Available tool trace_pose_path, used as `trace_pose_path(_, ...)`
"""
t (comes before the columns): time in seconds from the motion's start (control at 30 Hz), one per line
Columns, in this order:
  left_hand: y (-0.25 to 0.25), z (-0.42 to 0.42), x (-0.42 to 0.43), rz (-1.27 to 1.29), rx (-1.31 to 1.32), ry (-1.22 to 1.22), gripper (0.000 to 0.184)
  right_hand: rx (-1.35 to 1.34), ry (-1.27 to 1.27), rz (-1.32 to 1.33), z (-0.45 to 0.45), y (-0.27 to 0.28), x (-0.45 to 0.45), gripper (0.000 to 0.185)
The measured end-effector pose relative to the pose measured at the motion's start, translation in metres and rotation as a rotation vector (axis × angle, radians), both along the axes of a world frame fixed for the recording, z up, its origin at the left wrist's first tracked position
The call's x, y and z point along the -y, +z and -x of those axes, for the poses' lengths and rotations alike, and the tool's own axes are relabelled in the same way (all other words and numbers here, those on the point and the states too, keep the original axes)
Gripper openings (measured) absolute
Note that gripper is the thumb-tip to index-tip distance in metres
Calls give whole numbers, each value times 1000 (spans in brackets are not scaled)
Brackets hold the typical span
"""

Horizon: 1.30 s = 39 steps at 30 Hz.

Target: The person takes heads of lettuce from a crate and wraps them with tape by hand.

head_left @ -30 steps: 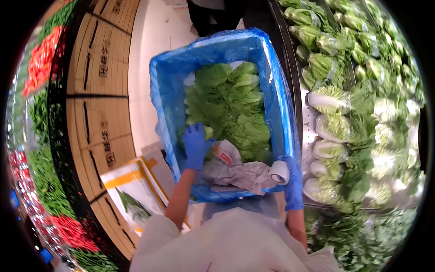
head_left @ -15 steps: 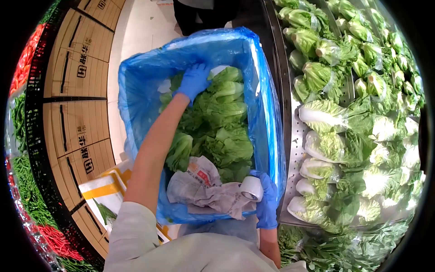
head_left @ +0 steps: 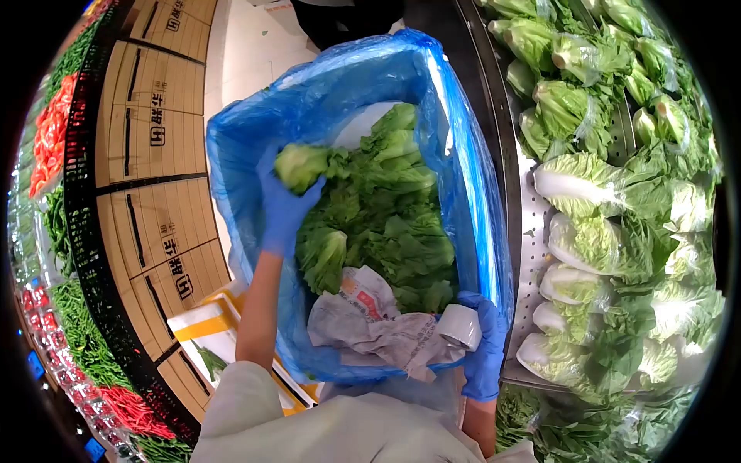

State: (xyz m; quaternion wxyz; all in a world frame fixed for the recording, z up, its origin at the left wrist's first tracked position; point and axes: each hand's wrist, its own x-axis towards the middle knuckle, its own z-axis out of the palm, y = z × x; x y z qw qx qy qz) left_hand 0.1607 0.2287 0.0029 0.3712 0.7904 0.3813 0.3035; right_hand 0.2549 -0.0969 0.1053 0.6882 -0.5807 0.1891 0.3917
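Observation:
A blue-gloved left hand, my left hand (head_left: pixel 285 193), grips a head of lettuce (head_left: pixel 301 167) by its pale base end at the left inside of a bin lined with blue plastic (head_left: pixel 309 92). More leafy lettuce (head_left: pixel 394 224) lies in the bin under and beside it. My right hand (head_left: pixel 485 351), also gloved, is wrapped round a roll of clear or white tape (head_left: pixel 460 326) at the bin's near right corner. Crumpled printed paper (head_left: pixel 378 320) lies at the near end of the bin, left of the roll.
Cartons (head_left: pixel 158 224) line the left, with red and green peppers (head_left: pixel 52 143) beyond. White foam boxes with yellow tape (head_left: pixel 202 320) sit at the lower left. A shelf of wrapped cabbages (head_left: pixel 583 239) stands at the right. Part of another person (head_left: pixel 347 19) shows beyond the bin.
My left hand first reached to the far end of the bin, then came back left, and now holds a lettuce head raised over the others. My right hand keeps the tape roll.

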Motion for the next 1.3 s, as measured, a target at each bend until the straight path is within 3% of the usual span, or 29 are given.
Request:
trace_pose_path(0.1, 65, 27, 20, 43, 211, -66, 88, 79, 212, 53, -15, 10, -8, 26)
trace_pose_path(0.17, 91, 50, 34, -27, 165, -159, 92, 103, 289, 47, -25, 26, -28, 24)
trace_pose_path(0.2, 107, 62, 43, 174, 249, -218, 96, 179, 410, 23, -27, 28, -33, 28)
trace_pose_path(0.23, 122, 67, 46, 162, 255, -211, 96, 259, 528, -1, -31, 30, -41, 34)
trace_pose_path(0.27, 137, 71, 50, 165, 198, -243, 94, 265, 535, -5, -36, 46, -55, 34)
trace_pose_path(0.33, 155, 82, 59, 170, 147, -263, 93, 420, 900, 82, -38, 82, -84, 48)
trace_pose_path(0.4, 162, 92, 65, 268, 10, -246, 88, 508, 948, 25, -28, 85, -96, 51)
trace_pose_path(0.5, 136, 86, 62, 336, -63, -120, 85, 557, 977, -25, -14, 73, -87, 51)
trace_pose_path(0.57, 95, 78, 46, 205, -201, -145, 84, 447, 1021, 139, -9, 61, -71, 49)
trace_pose_path(0.63, 31, 67, 29, -182, -566, -223, 84, 327, 930, 110, 0, 38, -49, 44)
trace_pose_path(0.73, -42, 41, 8, -180, -730, -239, 86, 167, 800, 213, 8, 23, -31, 36)
trace_pose_path(0.8, -65, 20, -1, -146, -1144, -261, 77, 157, 779, 216, 9, 13, -25, 35)
trace_pose_path(0.87, -60, -15, -9, -287, -646, -232, 63, 119, 707, 182, 9, 1, -23, 34)
trace_pose_path(0.93, -10, -64, 3, -125, -371, -247, 53, 88, 658, 187, 8, -7, -26, 33)
trace_pose_path(1.0, -20, -100, 21, -596, -68, -353, 48, 54, 597, 186, 10, -11, -30, 32)
trace_pose_path(1.03, -30, -117, 30, -587, -67, -356, 48, 65, 559, 167, 10, -10, -32, 30)
trace_pose_path(1.1, -61, -140, 46, -396, -355, -438, 45, 77, 523, 154, 11, -7, -34, 29)
trace_pose_path(1.2, -91, -143, 60, -516, -294, -305, 47, 86, 489, 147, 8, -3, -35, 29)
trace_pose_path(1.3, -96, -142, 51, -404, -298, -357, 55, 113, 507, 176, 4, -3, -29, 28)
